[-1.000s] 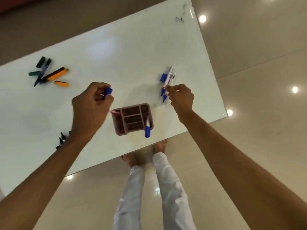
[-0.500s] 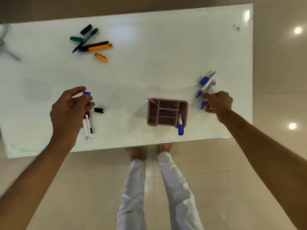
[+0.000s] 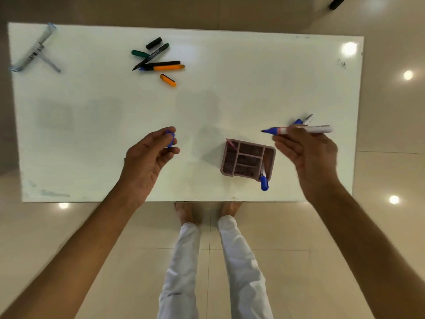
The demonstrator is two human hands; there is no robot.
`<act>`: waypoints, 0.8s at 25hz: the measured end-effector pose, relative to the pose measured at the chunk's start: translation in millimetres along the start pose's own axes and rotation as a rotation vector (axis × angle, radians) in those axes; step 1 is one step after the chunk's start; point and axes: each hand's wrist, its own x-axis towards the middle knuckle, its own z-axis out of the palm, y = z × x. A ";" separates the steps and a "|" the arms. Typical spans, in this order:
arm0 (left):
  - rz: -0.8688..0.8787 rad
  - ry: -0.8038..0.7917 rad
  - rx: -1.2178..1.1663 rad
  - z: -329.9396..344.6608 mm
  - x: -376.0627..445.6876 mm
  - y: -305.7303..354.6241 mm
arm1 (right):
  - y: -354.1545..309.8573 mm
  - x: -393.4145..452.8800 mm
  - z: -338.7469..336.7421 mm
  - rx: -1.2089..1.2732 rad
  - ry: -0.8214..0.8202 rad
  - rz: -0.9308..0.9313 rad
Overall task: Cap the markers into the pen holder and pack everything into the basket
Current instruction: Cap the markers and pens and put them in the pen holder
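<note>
A pink pen holder (image 3: 271,155) with several compartments stands near the front edge of the white table (image 3: 230,100). One capped blue marker (image 3: 263,178) leans out of its near right corner. My right hand (image 3: 308,150) holds an uncapped blue marker (image 3: 301,130) level above the table, tip pointing left. Behind it another white marker (image 3: 307,119) with a blue cap lies on the table. My left hand (image 3: 149,155), left of the holder, pinches a blue cap (image 3: 170,137).
At the back lie a green cap (image 3: 139,53), a black cap (image 3: 154,43), a thin black pen (image 3: 151,55), a black-and-orange marker (image 3: 164,66) and an orange cap (image 3: 168,80). A clear ruler-like tool (image 3: 34,51) sits at the far left corner.
My right hand has lifted one blue marker off the table and holds it level. My left hand, still pinching the blue cap, has come toward the middle. The view has swung.
</note>
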 end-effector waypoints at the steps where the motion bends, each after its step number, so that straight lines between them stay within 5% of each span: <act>1: 0.004 -0.042 0.024 5.3 -3.8 2.0 | -0.9 -9.5 13.6 0.021 -0.067 -0.008; 9: 0.050 -0.163 0.023 25.4 -26.5 24.2 | -4.0 -58.8 87.3 -0.034 -0.233 0.002; 20: 0.029 -0.201 -0.098 18.6 -42.7 38.2 | 2.2 -78.4 97.9 -0.050 -0.233 -0.073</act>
